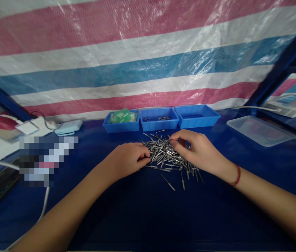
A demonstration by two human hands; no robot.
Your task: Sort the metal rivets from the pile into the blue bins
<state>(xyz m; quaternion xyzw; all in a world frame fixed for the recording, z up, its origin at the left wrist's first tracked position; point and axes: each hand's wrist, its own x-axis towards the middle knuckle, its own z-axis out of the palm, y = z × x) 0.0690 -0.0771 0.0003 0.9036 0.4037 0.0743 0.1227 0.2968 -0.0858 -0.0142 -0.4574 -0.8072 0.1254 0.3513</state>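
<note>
Dozens of small metal pins [166, 154] lie in a loose heap on the dark blue table [142, 210] in front of me, with a few strays scattered on the near side of the pile. My left hand [128, 159] rests at the left edge of the heap, knuckles up and fingers curled in toward the pins, the fingertips drawn together right at the metal; whether they actually pinch a pin I cannot tell, since the tips are tucked under. My right hand [197, 150] lies over the right part of the heap, the thumb and forefinger brought together at the far edge of the pile as if nipping one or two pins, the other fingers bent loosely and spread over the pins beneath; the exact grip is too small to make out. A red cord [238, 175] circles my right wrist. Just beyond the pile, along the far edge of the table, three blue trays stand side by side: the left tray [121, 125] holds green packets, the middle tray [159, 122] has a few pins in it, and the right tray [197, 119] sits beside that one. Farther right lies a clear plastic lid [259, 130]. Off to the far left sits a pale blue case [68, 127]. A striped tarp [142, 52] hangs behind everything.
</note>
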